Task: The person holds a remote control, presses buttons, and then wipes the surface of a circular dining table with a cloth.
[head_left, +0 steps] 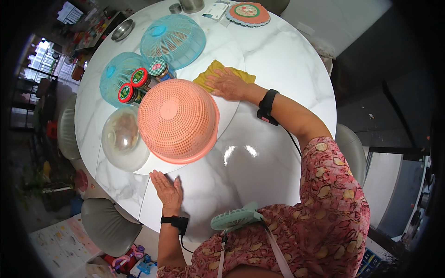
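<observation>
My right hand (229, 85) lies spread over a mustard-yellow cloth (244, 76), pressing it on the raised round turntable (225, 111) of the marble-patterned table. Near the turntable's lower edge, my left hand (167, 191) rests flat with fingers stretched out, holding nothing. Between the hands sits an upturned orange plastic colander (178, 120). To its left, a translucent domed cover (124, 139) lies over something brownish that I cannot make out. Behind the colander stand two red-lidded jars (140, 77) and a jar with a green checkered lid (158, 67).
Two blue mesh food covers (174, 41) (121, 76) sit at the far left of the turntable. Beyond are a metal bowl (123, 30), a metal container (192, 4) and a round orange mat (248, 13). Grey chairs (110, 227) surround the table. A mint-green fan (235, 217) hangs at my chest.
</observation>
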Tool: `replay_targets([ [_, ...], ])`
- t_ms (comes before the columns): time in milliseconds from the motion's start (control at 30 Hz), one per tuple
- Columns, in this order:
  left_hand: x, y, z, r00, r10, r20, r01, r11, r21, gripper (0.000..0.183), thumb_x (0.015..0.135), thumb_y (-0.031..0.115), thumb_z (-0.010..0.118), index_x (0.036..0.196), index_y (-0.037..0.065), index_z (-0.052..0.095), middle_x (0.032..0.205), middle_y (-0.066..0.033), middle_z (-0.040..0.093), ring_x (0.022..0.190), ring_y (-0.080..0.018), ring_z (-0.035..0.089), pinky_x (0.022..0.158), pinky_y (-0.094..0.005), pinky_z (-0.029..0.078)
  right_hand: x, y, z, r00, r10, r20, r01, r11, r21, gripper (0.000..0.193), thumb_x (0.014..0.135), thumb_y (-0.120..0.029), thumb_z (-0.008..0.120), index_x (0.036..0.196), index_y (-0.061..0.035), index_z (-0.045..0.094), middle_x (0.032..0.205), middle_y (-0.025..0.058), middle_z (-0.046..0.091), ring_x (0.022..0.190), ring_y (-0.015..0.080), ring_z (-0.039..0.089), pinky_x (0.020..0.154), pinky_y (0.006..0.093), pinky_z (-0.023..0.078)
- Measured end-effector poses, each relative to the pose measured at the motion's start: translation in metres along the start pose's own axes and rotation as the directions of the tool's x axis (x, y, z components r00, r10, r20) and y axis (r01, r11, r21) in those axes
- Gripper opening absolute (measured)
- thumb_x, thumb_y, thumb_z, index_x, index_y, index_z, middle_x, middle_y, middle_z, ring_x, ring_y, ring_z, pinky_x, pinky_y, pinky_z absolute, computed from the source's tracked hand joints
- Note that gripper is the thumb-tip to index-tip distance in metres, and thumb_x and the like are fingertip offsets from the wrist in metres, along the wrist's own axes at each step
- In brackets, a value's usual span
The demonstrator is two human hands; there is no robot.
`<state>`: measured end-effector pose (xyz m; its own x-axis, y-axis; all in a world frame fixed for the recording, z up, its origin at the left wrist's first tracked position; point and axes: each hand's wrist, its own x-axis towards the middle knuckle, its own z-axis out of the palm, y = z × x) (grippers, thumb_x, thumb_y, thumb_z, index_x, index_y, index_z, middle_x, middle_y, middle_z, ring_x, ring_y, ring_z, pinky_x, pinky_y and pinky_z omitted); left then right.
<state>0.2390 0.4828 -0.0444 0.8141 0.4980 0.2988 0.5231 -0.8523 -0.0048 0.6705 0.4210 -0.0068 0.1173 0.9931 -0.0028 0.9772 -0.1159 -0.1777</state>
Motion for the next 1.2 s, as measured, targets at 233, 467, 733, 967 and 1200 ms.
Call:
replay_targets([
  [233, 0.007, -0.044, -0.002, 0.997, -0.070, 0.030, 0.067, 0.995, 0.078, 0.058, 0.089, 0.021, 0.048, 0.130, -0.012, 0.024, 0.136, -0.0306, 0.026, 0.128, -0.0454, 0.022, 0.106, -0.0521, 0.018, 0.019, 0.076, 0.019, 0.951, 0.177, -0.254, -0.201, 0.977, -0.071, 0.045, 0.092, -0.038, 0.035, 0.130, -0.0146, 0.042, 0.136, 0.0070, 0.040, 0.126, 0.0282, 0.034, 0.105, 0.0426, 0.022],
  [467, 0.015, -0.058, -0.004, 0.927, -0.350, 0.139, 0.342, 0.937, 0.077, 0.060, 0.093, 0.029, 0.037, 0.136, -0.008, 0.018, 0.142, -0.0261, 0.017, 0.133, -0.0425, 0.011, 0.107, -0.0536, 0.007, 0.017, 0.045, 0.039, 0.927, 0.092, -0.363, -0.133, 0.987, -0.092, 0.043, 0.088, -0.033, 0.046, 0.124, -0.0084, 0.047, 0.132, 0.0122, 0.044, 0.124, 0.0324, 0.036, 0.102, 0.0451, 0.027],
  [733, -0.001, 0.024, -0.022, 0.962, -0.259, 0.082, 0.265, 0.962, -0.070, 0.054, 0.086, 0.019, 0.045, 0.127, -0.014, 0.033, 0.132, -0.0336, 0.032, 0.125, -0.0475, 0.028, 0.105, -0.0533, 0.017, 0.005, -0.009, 0.055, 0.792, -0.003, -0.610, 0.036, 0.998, 0.041, 0.037, 0.083, -0.026, 0.056, 0.114, -0.0066, 0.054, 0.121, 0.0130, 0.050, 0.117, 0.0363, 0.041, 0.096, 0.0494, 0.031],
  [967, 0.016, 0.068, -0.039, 0.952, -0.287, 0.105, 0.305, 0.878, -0.368, 0.038, 0.080, 0.003, 0.052, 0.116, -0.009, 0.049, 0.114, -0.0278, 0.051, 0.109, -0.0429, 0.048, 0.095, -0.0472, 0.038, -0.048, -0.070, 0.065, 0.762, -0.391, -0.515, 0.501, 0.861, 0.088, 0.028, 0.080, -0.017, 0.060, 0.105, -0.0074, 0.058, 0.115, 0.0090, 0.052, 0.113, 0.0287, 0.044, 0.099, 0.0442, 0.033],
  [1200, 0.049, 0.090, -0.035, 0.991, 0.130, -0.045, -0.137, 0.931, -0.339, 0.050, 0.071, -0.006, 0.055, 0.120, -0.008, 0.046, 0.123, -0.0244, 0.046, 0.118, -0.0431, 0.041, 0.100, -0.0489, 0.034, -0.074, 0.016, 0.056, 0.836, -0.175, -0.519, 0.282, 0.950, 0.133, 0.026, 0.082, -0.013, 0.058, 0.107, -0.0058, 0.058, 0.115, 0.0085, 0.055, 0.113, 0.0276, 0.047, 0.100, 0.0402, 0.035],
])
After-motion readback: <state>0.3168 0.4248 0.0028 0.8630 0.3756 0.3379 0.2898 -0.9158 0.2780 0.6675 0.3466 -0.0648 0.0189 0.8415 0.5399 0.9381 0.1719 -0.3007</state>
